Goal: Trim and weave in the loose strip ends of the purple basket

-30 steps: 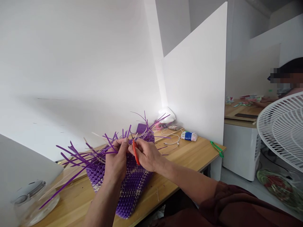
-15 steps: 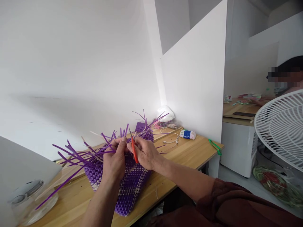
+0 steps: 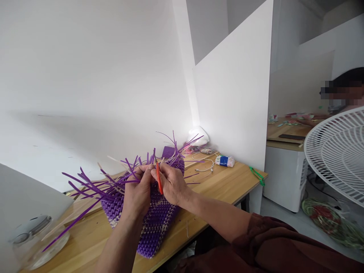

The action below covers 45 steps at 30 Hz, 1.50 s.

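A purple and cream woven bag rests on the wooden table, with loose purple strips fanning out from its upper edge. My left hand is closed at that edge, thumb and fingers pinching a purple strip. Right beside it, my right hand is closed around a red-handled tool whose thin metal tip points upward. The fingertips of both hands nearly touch. What lies between them is partly hidden by the fingers.
On the wooden table are a blue-and-white wrapped pack, a white cable and a green braided cord. A clear jar stands at left. A white fan is at right, near another person.
My right hand and the red-handled tool have shifted slightly left, closer to my left hand. My left hand keeps its pinch, and the bag stays nearly in place.
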Motion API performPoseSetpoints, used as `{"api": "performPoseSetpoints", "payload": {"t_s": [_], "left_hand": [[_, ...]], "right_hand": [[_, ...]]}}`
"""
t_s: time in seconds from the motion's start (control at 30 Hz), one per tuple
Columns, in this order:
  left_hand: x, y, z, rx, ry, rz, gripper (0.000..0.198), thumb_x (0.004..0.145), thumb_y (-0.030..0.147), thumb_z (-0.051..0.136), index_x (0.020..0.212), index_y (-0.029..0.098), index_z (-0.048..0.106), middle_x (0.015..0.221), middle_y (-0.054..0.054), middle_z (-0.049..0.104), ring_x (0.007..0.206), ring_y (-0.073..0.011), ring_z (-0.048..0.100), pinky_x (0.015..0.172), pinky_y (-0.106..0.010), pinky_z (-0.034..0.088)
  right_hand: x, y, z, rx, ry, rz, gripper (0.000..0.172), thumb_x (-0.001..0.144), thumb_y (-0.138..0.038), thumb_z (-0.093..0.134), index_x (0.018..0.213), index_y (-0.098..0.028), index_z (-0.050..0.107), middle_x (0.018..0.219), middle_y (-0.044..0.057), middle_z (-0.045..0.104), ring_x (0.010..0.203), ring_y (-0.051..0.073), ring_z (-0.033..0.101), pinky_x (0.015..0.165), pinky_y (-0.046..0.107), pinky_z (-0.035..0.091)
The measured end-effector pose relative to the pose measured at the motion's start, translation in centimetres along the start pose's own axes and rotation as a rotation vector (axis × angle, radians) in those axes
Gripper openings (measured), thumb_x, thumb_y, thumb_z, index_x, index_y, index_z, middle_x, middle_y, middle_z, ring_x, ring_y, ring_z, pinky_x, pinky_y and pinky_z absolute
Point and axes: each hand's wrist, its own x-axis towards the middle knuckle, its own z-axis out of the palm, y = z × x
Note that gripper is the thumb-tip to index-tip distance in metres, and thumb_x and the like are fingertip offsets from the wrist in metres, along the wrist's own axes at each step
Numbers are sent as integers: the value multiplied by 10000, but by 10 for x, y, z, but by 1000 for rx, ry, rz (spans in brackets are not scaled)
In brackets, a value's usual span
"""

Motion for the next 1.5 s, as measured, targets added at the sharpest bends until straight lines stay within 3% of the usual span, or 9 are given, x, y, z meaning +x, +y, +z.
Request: {"api": "performPoseSetpoints", "payload": {"t_s": [0.2, 0.5, 0.77, 0.9, 0.97, 1.07, 1.17, 1.27, 1.5], "left_hand": [[2, -2, -2, 54, -29, 58, 266, 814, 383, 749, 749, 161, 618, 609, 48, 506, 611, -85, 428, 616, -208, 366], [3, -1, -3, 45, -44, 16, 264, 771, 382, 786, 748, 166, 636, 617, 47, 524, 618, -92, 437, 625, -226, 348], [3, 0, -3, -15, -28, -13, 248, 734, 365, 813, 722, 180, 648, 597, 47, 515, 676, -117, 524, 719, -240, 402], [5, 2, -7, -8, -68, -16, 231, 710, 368, 834, 744, 189, 692, 599, 43, 524, 669, -115, 514, 701, -235, 393], [7, 3, -10, 17, -104, -27, 239, 689, 374, 851, 758, 190, 715, 618, 38, 543, 649, -108, 491, 674, -232, 383], [9, 6, -13, 66, -147, -43, 268, 652, 392, 873, 728, 184, 722, 659, 26, 583, 638, -99, 463, 648, -228, 372], [11, 7, -14, 109, -178, -37, 290, 628, 409, 884, 716, 185, 722, 708, 12, 623, 687, -112, 494, 675, -232, 383], [11, 5, -16, 149, -204, -30, 275, 648, 402, 876, 737, 190, 725, 750, 10, 639, 740, -119, 517, 714, -230, 388], [10, 10, -21, 243, -256, -19, 283, 651, 423, 861, 736, 186, 732, 756, -16, 655, 718, -137, 526, 685, -247, 401]], "right_hand": [[-5, 3, -11, 20, -10, 57, 384, 946, -481, 561, 694, -198, 498, 562, -58, 450, 560, 94, 410, 567, 233, 309], [-3, 5, -24, 105, -110, 88, 375, 918, -478, 604, 699, -202, 477, 547, -67, 431, 509, 86, 384, 505, 222, 284], [-2, 0, -32, 165, -39, 72, 419, 917, -489, 599, 660, -194, 448, 559, -67, 413, 499, 72, 414, 507, 220, 320], [3, -6, -64, 219, -256, 107, 449, 892, -548, 595, 663, -202, 424, 574, -66, 406, 461, 74, 441, 465, 230, 321], [8, -11, -87, 106, -384, 104, 468, 887, -564, 581, 642, -202, 414, 599, -50, 425, 487, 75, 422, 468, 237, 312], [15, -21, -119, -237, -470, 9, 441, 882, -484, 614, 614, -199, 411, 600, -39, 422, 539, 82, 359, 505, 253, 277], [20, -30, -138, -469, -607, -70, 465, 886, -427, 618, 578, -199, 354, 563, -43, 384, 529, 84, 308, 531, 282, 251], [23, -36, -140, -538, -693, -114, 475, 896, -406, 600, 556, -199, 341, 517, -51, 349, 506, 85, 268, 537, 300, 227], [27, -40, -129, -597, -669, -157, 462, 873, -369, 617, 550, -200, 332, 521, -44, 390, 515, 88, 310, 538, 306, 202]]}}
